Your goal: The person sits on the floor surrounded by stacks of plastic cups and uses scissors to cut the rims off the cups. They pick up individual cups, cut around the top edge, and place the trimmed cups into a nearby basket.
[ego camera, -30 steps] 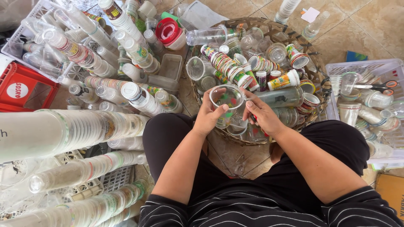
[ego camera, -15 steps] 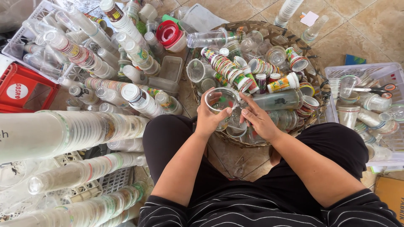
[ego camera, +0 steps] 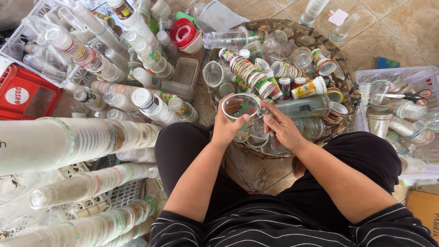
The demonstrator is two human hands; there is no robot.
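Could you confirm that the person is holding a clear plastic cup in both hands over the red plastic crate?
Not quite: the head view shows the clear plastic cup held by the left hand and right hand over the round woven basket, not the red plastic crate, which sits off to the left.

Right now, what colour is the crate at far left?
Red, with a white round mark on its side: the crate shows best in the head view, beside the stacked cups.
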